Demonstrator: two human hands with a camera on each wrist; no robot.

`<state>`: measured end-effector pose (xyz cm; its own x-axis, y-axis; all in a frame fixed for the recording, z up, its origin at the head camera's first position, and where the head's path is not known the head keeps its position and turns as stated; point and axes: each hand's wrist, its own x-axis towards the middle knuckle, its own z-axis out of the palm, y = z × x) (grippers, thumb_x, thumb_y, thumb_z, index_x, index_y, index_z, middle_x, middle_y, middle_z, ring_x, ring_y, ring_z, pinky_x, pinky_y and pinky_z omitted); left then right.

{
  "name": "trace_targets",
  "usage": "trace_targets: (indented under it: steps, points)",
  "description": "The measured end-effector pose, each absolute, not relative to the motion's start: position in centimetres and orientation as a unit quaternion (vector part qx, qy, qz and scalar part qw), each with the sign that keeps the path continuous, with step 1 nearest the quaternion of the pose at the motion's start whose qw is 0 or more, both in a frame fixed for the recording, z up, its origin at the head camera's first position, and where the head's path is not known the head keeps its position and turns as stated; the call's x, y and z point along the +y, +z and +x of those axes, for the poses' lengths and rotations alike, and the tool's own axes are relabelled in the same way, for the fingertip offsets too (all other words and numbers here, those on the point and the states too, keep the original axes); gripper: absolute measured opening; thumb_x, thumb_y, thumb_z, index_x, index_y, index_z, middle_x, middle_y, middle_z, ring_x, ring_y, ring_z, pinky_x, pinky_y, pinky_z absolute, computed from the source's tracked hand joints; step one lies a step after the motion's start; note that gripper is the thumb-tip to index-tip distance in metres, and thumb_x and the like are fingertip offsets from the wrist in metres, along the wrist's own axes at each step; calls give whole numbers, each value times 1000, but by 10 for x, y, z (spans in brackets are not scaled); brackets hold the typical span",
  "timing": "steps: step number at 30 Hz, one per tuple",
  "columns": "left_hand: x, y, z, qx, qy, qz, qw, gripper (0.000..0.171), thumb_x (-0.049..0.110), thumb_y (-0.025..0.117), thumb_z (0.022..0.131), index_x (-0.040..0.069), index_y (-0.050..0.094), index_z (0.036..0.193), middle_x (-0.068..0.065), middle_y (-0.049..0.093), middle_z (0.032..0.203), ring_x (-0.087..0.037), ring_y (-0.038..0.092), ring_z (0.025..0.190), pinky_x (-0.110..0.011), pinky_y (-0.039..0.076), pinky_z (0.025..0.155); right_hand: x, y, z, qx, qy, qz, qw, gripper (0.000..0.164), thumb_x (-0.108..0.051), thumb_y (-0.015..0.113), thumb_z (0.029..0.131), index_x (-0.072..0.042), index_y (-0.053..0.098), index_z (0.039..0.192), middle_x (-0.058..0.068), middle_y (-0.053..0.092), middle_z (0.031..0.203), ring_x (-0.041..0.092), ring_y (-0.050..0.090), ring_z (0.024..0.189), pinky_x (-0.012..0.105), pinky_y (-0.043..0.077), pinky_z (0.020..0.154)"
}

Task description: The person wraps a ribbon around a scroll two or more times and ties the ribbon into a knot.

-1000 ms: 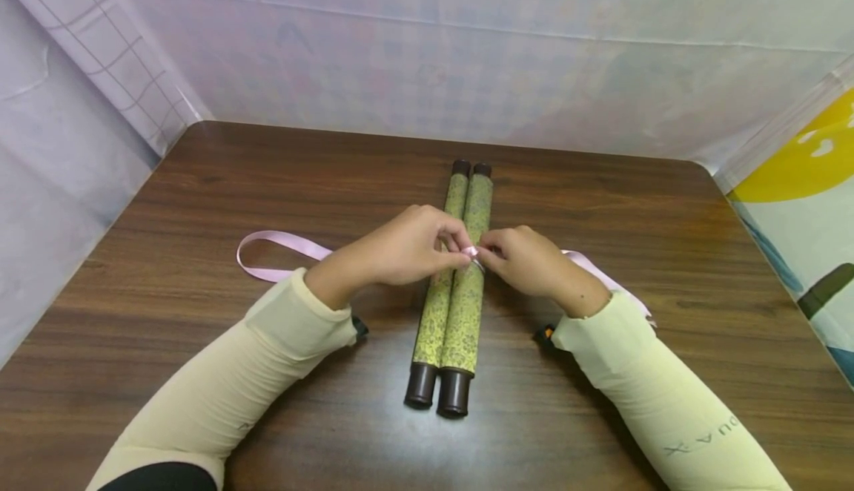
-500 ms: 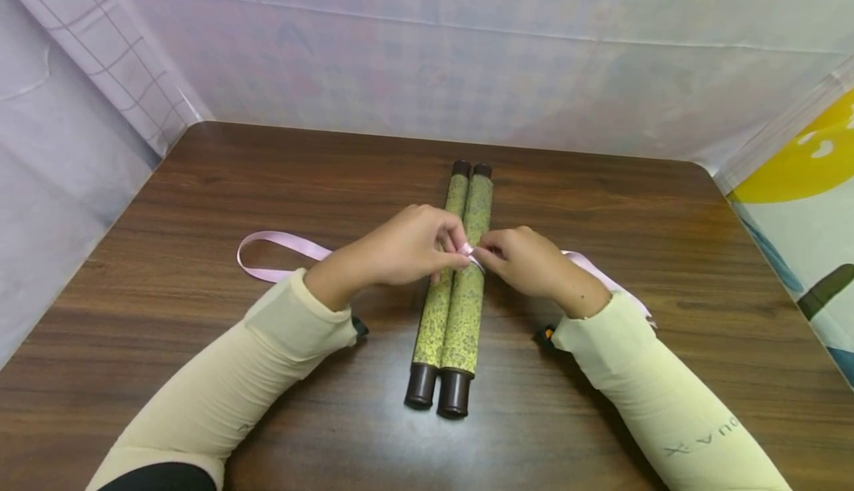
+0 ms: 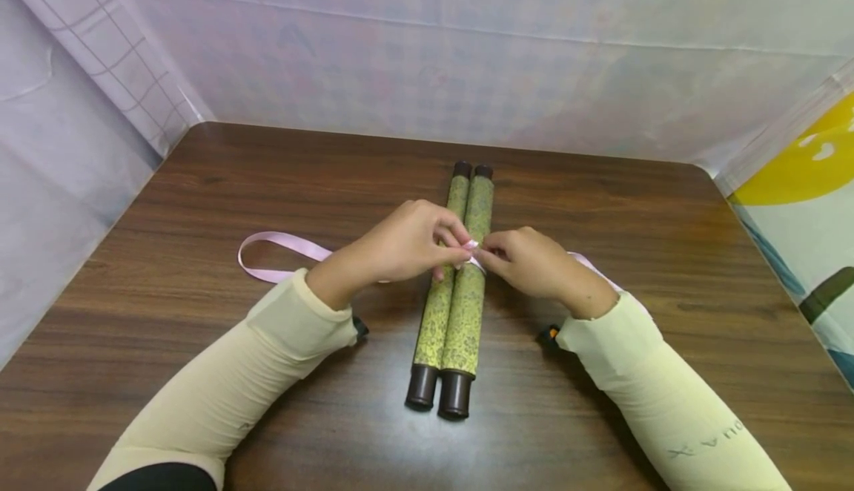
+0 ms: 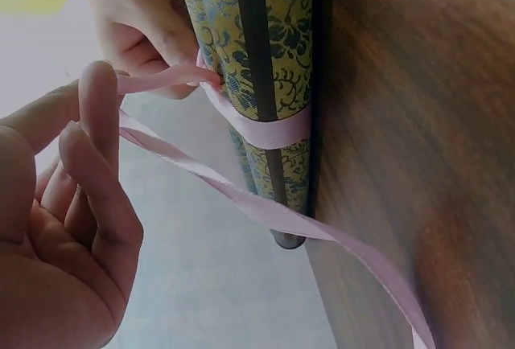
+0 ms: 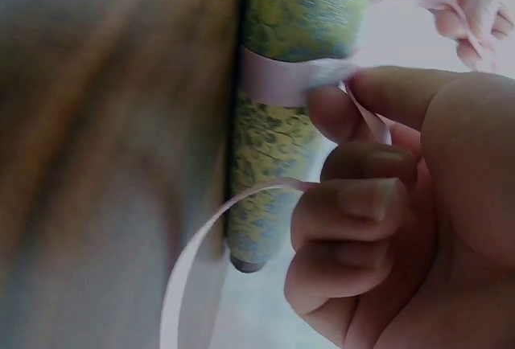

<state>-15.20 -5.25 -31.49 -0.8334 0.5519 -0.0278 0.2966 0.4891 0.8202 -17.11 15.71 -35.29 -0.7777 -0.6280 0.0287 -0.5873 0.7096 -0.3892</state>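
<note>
A scroll (image 3: 460, 328) in green-gold patterned brocade, rolled from both ends into two side-by-side rolls with dark brown end knobs, lies lengthwise on the table. A pink ribbon (image 4: 278, 133) wraps around both rolls near their middle. My left hand (image 3: 407, 242) pinches a strand of that ribbon between thumb and index finger, just above the scroll. From the other side, my right hand (image 3: 534, 261) pinches the ribbon close against the roll, its other fingers curled, as the right wrist view shows. Fingers partly hide the crossing of the strands.
One loose ribbon tail (image 3: 287, 239) loops out on the table to the left, behind my left wrist. Another tail (image 3: 594, 268) runs under my right sleeve. The wood-grain table (image 3: 200, 179) meets a pale cloth backdrop (image 3: 427, 68) at its far edge.
My left fingertips have risen slightly with the ribbon strand. My right wrist has shifted a little to the right, covering more of the tail there. The scroll has hardly moved.
</note>
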Motion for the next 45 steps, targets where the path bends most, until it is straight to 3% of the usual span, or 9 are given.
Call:
trace_targets:
  steps: [5, 13, 25, 35, 45]
  points:
    - [-52, -316, -152, 851, 445, 242, 137, 8, 14, 72, 82, 11, 71, 90, -6, 74, 83, -20, 63, 52, -38, 56, 55, 161, -343, -166, 909, -205, -356, 66, 21, -26, 56, 93, -17, 60, 75, -4, 49, 55, 8, 41, 44, 26, 37, 41]
    - [-51, -318, -154, 857, 444, 236, 115, 11, 15, 70, 84, 7, 70, 91, -7, 72, 80, -20, 63, 55, -43, 57, 57, 160, -328, -157, 901, -191, -385, 52, 13, -21, 60, 87, -19, 60, 74, -7, 47, 54, 5, 41, 44, 23, 36, 39]
    - [-53, -323, -157, 875, 410, 239, 95, 9, 18, 68, 86, 10, 70, 90, -3, 71, 77, -16, 63, 56, -28, 54, 50, 157, -320, -151, 901, -174, -395, 33, 10, -20, 61, 86, -18, 62, 77, -7, 47, 54, 6, 42, 46, 25, 38, 41]
    - [-53, -324, -158, 883, 391, 243, 93, 10, 21, 67, 87, 12, 70, 90, -2, 71, 76, -19, 62, 56, -28, 52, 48, 157, -318, -149, 898, -181, -401, 23, 6, -18, 62, 86, -15, 66, 82, -5, 53, 60, 7, 44, 51, 26, 41, 44]
    - [-51, -325, -158, 885, 382, 244, 106, 7, 23, 68, 86, 17, 70, 89, 0, 71, 78, -19, 62, 56, -27, 49, 46, 156, -314, -145, 881, -193, -431, -28, 6, -12, 64, 82, -15, 69, 84, -6, 55, 73, 6, 48, 58, 24, 46, 49]
